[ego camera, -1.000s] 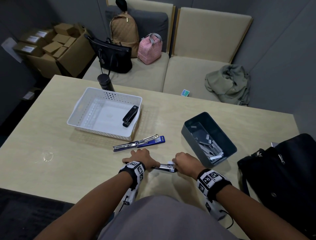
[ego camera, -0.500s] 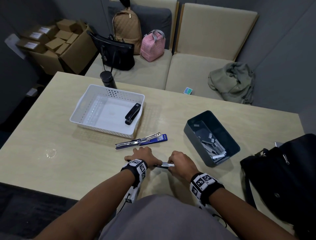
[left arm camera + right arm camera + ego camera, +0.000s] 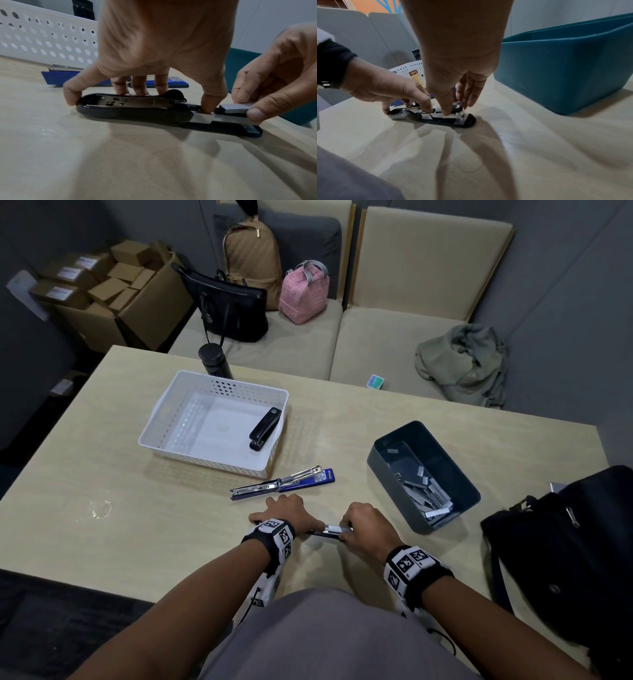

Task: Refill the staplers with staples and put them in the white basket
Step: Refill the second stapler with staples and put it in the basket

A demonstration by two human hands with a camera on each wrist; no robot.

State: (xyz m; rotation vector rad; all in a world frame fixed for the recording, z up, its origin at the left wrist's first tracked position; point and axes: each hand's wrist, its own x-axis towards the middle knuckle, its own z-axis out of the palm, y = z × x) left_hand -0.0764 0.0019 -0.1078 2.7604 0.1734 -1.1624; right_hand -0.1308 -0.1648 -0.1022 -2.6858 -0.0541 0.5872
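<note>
Holding one of three staplers (image 3: 133, 108), two hands (image 3: 291, 510) load staples (image 3: 235, 107).

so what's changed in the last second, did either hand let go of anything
No. The left hand still holds the opened black stapler flat on the table. The right hand has edged in toward the left, still pinching the staple strip over the stapler's track. The blue stapler, white basket and staple bin stayed put.
</note>
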